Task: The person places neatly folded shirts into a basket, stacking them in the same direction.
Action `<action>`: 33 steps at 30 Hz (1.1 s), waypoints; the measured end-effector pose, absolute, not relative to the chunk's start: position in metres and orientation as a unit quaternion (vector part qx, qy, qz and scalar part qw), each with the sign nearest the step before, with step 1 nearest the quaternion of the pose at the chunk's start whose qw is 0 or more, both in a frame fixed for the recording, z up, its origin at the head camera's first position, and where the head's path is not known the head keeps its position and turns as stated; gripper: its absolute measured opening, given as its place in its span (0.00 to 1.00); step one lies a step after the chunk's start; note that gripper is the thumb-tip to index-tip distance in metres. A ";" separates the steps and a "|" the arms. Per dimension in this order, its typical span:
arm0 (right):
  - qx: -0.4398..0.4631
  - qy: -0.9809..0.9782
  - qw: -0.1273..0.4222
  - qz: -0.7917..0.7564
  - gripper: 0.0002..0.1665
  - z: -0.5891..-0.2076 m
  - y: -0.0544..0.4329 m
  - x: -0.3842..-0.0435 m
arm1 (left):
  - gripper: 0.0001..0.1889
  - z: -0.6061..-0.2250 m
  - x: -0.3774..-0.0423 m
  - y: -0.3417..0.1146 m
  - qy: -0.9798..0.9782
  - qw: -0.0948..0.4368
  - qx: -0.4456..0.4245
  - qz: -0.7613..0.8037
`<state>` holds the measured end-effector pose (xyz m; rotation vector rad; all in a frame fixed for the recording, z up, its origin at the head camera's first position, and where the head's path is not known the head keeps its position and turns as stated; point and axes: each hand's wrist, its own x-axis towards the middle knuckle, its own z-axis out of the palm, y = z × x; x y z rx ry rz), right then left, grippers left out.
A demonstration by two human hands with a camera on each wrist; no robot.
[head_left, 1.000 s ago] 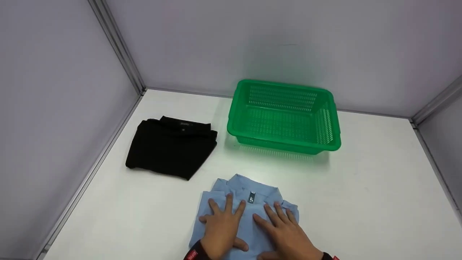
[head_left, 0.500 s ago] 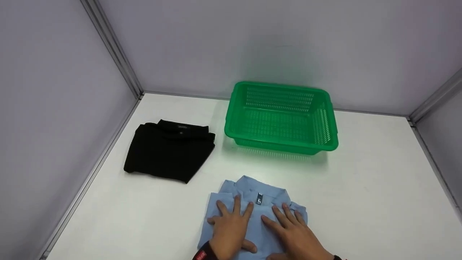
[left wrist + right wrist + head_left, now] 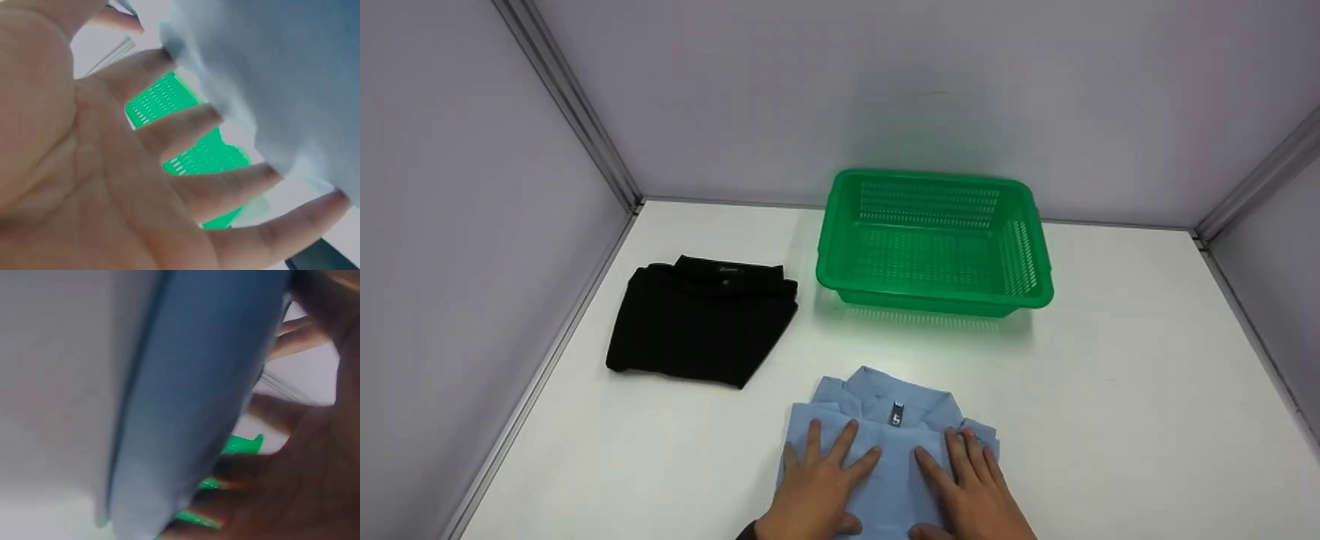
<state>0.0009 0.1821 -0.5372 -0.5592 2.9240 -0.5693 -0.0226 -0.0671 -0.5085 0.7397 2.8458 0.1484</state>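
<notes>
A folded light-blue collared shirt (image 3: 889, 480) lies at the near middle of the table in the head view, with its collar pointing away and a dark size label inside the neck. My left hand (image 3: 814, 484) rests flat on its left part, fingers straight and spread. On the right part lies my right hand (image 3: 979, 495), its fingers also straight. Between the two hands a strip of cloth shows. The left wrist view has the fingertips of the left hand (image 3: 163, 163) touching the blue cloth; the right wrist view has the right hand (image 3: 292, 467) against it, somewhat blurred.
Folded black trousers or a similar black garment (image 3: 701, 326) lie to the left on the white table (image 3: 1125, 390). A green perforated plastic basket (image 3: 930, 300) stands at the back, near the wall (image 3: 750, 97). Side walls bound the table left and right.
My left hand has slid slightly toward me on the shirt, and the right hand has shifted a little to the right. The head view has tilted somewhat; basket and black garment stay put.
</notes>
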 end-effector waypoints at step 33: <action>-0.105 0.976 0.090 -0.165 0.62 -0.541 0.178 -0.011 | 0.54 -0.515 -0.040 -0.054 0.956 0.134 0.254 0.060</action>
